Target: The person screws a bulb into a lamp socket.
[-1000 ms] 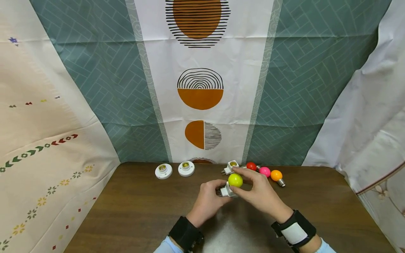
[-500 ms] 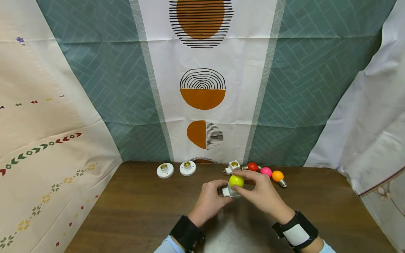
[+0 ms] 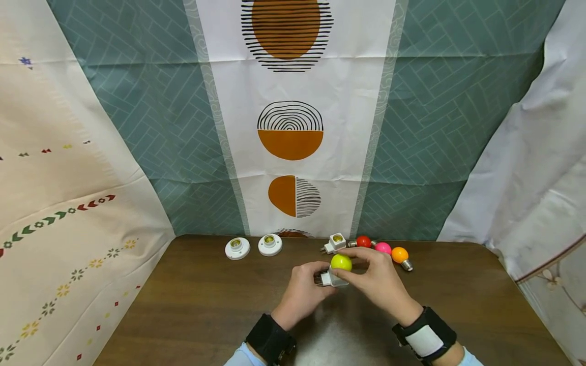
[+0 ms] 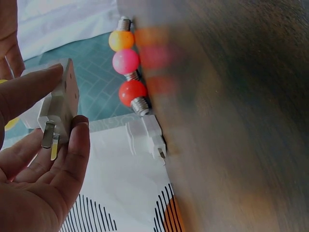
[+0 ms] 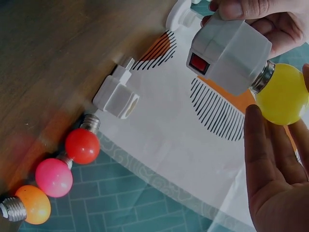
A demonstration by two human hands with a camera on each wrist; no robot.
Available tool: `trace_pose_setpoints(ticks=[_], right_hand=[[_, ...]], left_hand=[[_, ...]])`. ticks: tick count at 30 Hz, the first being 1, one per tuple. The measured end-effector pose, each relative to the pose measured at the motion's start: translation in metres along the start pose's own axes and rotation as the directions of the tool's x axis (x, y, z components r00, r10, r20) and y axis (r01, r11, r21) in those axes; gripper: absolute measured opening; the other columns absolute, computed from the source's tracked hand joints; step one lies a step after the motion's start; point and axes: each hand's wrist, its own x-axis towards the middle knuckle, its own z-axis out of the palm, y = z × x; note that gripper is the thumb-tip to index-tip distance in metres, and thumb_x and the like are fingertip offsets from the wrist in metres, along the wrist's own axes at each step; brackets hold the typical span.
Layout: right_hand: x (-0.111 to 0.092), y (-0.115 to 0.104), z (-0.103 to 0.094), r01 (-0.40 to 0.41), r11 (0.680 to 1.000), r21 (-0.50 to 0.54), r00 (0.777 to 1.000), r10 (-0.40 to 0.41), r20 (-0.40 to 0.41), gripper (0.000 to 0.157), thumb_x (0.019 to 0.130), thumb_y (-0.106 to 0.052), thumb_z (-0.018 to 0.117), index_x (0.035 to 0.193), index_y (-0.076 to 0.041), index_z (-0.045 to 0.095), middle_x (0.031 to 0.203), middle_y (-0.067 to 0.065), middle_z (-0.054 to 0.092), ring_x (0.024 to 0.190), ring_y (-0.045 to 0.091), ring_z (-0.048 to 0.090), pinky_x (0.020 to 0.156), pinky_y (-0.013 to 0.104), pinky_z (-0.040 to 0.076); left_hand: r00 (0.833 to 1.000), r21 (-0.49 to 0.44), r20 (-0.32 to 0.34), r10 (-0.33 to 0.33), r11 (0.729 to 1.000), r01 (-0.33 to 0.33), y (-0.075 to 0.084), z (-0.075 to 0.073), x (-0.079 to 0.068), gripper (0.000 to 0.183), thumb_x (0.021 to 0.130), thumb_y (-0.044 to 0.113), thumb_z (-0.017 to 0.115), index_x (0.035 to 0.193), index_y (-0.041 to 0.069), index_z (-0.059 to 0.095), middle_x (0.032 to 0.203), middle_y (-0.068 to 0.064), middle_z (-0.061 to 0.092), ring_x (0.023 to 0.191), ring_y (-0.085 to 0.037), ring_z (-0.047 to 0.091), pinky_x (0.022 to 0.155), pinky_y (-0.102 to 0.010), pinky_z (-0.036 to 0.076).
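My left hand (image 3: 304, 287) grips a white plug-in bulb socket (image 5: 229, 50) with a red switch on its side. Its two flat metal prongs (image 4: 50, 140) stick out past my fingers in the left wrist view. With the fingertips of my right hand (image 3: 382, 279) I hold a yellow bulb (image 5: 282, 94) by its round glass. The bulb's metal base sits at the socket's mouth, part of the thread still showing in the right wrist view. Both hands are raised over the wooden table (image 3: 206, 315).
Behind my hands lies a second plug-in socket (image 3: 335, 243). Beside it are a red bulb (image 3: 363, 241), a pink bulb (image 3: 383, 247) and an orange bulb (image 3: 400, 254). Two round white lamp holders (image 3: 237, 248) stand at the back left. A patterned cloth (image 3: 293, 152) hangs along the table's far edge.
Both hands stay nearly in place around the socket and the yellow bulb. The right fingertips shift slightly on the bulb, and the head view sways a little.
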Motion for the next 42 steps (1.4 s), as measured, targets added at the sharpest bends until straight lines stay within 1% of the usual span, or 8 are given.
trace_pose_setpoints(ticks=[5, 12, 17, 23, 27, 33, 37, 42], right_hand=[[0.0002, 0.0028, -0.0001, 0.01, 1.0, -0.008, 1.0, -0.01, 0.016, 0.042, 0.071, -0.033, 0.079, 0.11, -0.03, 0.064, 0.106, -0.009, 0.062, 0.093, 0.006, 0.058, 0.073, 0.03, 0.049], [-0.001, 0.004, 0.0003, -0.011, 1.0, -0.015, 1.0, 0.012, 0.028, 0.041, 0.071, -0.03, 0.08, 0.109, -0.029, 0.064, 0.105, -0.012, 0.062, 0.093, 0.005, 0.059, 0.074, 0.028, 0.049], [-0.001, 0.0027, 0.0017, -0.005, 1.0, 0.016, 1.0, 0.005, 0.004, 0.042, 0.068, -0.028, 0.081, 0.107, -0.028, 0.065, 0.103, -0.01, 0.063, 0.088, 0.007, 0.061, 0.069, 0.027, 0.05], [-0.0017, 0.0005, 0.003, 0.012, 1.0, -0.008, 0.999, -0.012, -0.051, 0.042, 0.064, -0.032, 0.083, 0.102, -0.024, 0.066, 0.097, -0.009, 0.063, 0.082, 0.006, 0.061, 0.066, 0.026, 0.05], [-0.0015, -0.0009, 0.0031, -0.003, 1.0, -0.02, 0.999, 0.002, -0.043, 0.05, 0.063, -0.039, 0.083, 0.106, -0.022, 0.063, 0.1, -0.008, 0.062, 0.079, 0.007, 0.061, 0.067, 0.028, 0.05], [-0.0005, -0.0002, 0.0037, -0.003, 0.994, -0.11, 1.0, 0.005, 0.015, 0.063, 0.07, -0.047, 0.076, 0.126, -0.029, 0.053, 0.118, -0.011, 0.056, 0.097, 0.004, 0.056, 0.079, 0.029, 0.047], [-0.0007, 0.0019, 0.0038, 0.051, 0.988, -0.144, 0.998, -0.046, 0.043, 0.056, 0.077, -0.037, 0.074, 0.128, -0.031, 0.053, 0.123, -0.013, 0.054, 0.107, 0.004, 0.051, 0.086, 0.027, 0.043], [-0.001, 0.0034, 0.0033, 0.075, 0.985, -0.154, 0.996, -0.067, 0.056, 0.046, 0.079, -0.031, 0.073, 0.123, -0.032, 0.057, 0.119, -0.02, 0.054, 0.109, 0.002, 0.05, 0.089, 0.028, 0.041]], left_hand=[[1.0, -0.001, -0.009, 0.009, 1.0, -0.009, -0.0021, 0.0003, -0.0016, 0.041, 0.069, 0.021, 0.081, 0.108, 0.021, 0.065, 0.096, 0.016, 0.06, 0.082, -0.003, 0.056, 0.071, -0.023, 0.046], [1.0, -0.016, -0.009, 0.009, 1.0, -0.009, -0.003, -0.0009, -0.0023, 0.042, 0.07, 0.022, 0.081, 0.108, 0.02, 0.064, 0.096, 0.015, 0.061, 0.082, -0.003, 0.056, 0.069, -0.022, 0.046], [1.0, -0.03, -0.013, 0.008, 1.0, -0.009, -0.0032, -0.0007, -0.0022, 0.041, 0.069, 0.02, 0.081, 0.108, 0.021, 0.065, 0.095, 0.015, 0.061, 0.081, -0.003, 0.056, 0.069, -0.022, 0.046], [1.0, -0.022, -0.018, 0.004, 1.0, -0.004, -0.0013, -0.0011, -0.0025, 0.042, 0.068, 0.023, 0.082, 0.107, 0.022, 0.065, 0.094, 0.016, 0.061, 0.081, -0.002, 0.056, 0.069, -0.023, 0.047], [1.0, -0.025, -0.023, 0.013, 1.0, -0.014, -0.0019, -0.0007, -0.0015, 0.041, 0.069, 0.022, 0.081, 0.107, 0.022, 0.065, 0.094, 0.016, 0.061, 0.081, -0.002, 0.057, 0.069, -0.023, 0.047], [0.999, -0.026, -0.04, 0.034, 0.999, -0.035, -0.0036, -0.0011, -0.0004, 0.042, 0.07, 0.024, 0.081, 0.108, 0.02, 0.065, 0.096, 0.015, 0.061, 0.083, -0.003, 0.058, 0.069, -0.024, 0.048], [0.999, -0.024, -0.041, 0.032, 0.999, -0.033, -0.0042, -0.0012, -0.0004, 0.04, 0.07, 0.025, 0.081, 0.106, 0.021, 0.065, 0.093, 0.014, 0.061, 0.081, -0.002, 0.057, 0.069, -0.028, 0.049], [0.999, -0.015, -0.042, 0.001, 1.0, -0.001, -0.0028, -0.0016, -0.0011, 0.04, 0.069, 0.021, 0.081, 0.105, 0.019, 0.065, 0.093, 0.012, 0.062, 0.08, -0.002, 0.056, 0.069, -0.027, 0.048]])
